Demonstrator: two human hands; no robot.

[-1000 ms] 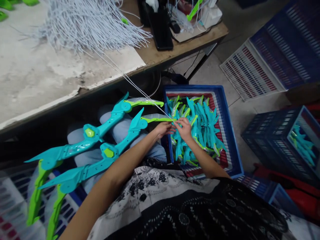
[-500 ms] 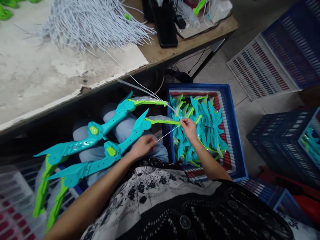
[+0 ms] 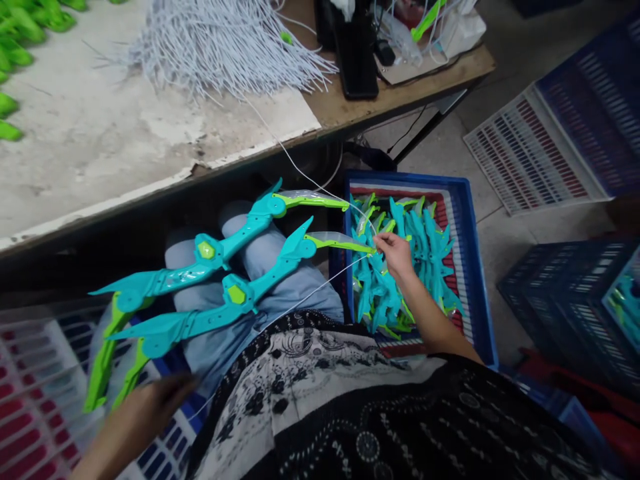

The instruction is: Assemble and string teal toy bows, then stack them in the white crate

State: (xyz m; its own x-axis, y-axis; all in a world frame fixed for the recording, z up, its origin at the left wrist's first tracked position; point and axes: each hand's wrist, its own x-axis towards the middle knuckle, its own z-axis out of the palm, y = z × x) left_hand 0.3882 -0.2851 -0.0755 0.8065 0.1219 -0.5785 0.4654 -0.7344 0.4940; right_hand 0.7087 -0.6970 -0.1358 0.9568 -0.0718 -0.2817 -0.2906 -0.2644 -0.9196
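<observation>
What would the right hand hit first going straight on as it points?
Past the white cord it pinches, the right hand would probably meet the lime-green tip of the farther toy bow; depth is unclear, so it might miss.

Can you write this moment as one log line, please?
right grip: pinching white cord by tip of nearer turquoise bow; left grip: blurred, hold unclear; cord: running from tip toward left grip; second bow: alongside

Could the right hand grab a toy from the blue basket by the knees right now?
Probably yes. The right hand is right above the blue basket, and no lid covers the toys inside. But its fingertips look busy at the end of the nearer lap toy.
</observation>
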